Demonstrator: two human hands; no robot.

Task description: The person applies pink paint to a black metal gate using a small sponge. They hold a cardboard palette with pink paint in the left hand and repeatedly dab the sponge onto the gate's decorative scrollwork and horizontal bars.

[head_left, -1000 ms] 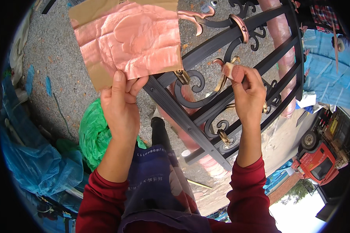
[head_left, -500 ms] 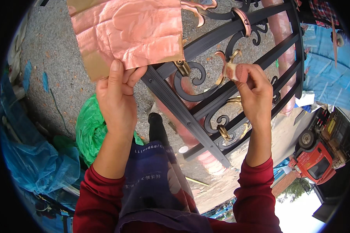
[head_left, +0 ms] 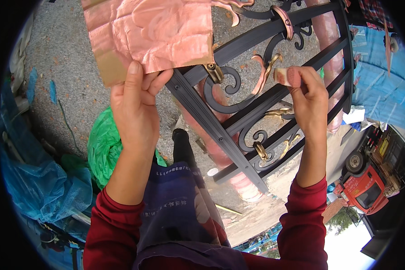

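Left hand [head_left: 134, 105] holds cardboard [head_left: 150, 38]; right hand [head_left: 308, 94] pinches sponge [head_left: 288, 77]

a brown sheet [head_left: 150, 36], creased in a grid and mostly coated in glossy pink paint, is held up flat before the left corner of the metal frame [head_left: 220, 139]; its lower-left corner is bare brown, its top out of view. a small pale sponge [head_left: 294, 76], stained reddish pink, sits just beside a forked leaf ornament [head_left: 262, 74] inside the frame; whether they touch cannot be told. the leaf's left prong is coppery pink, its right gold. the frame stands black, with ridged bars and curled scrolls.
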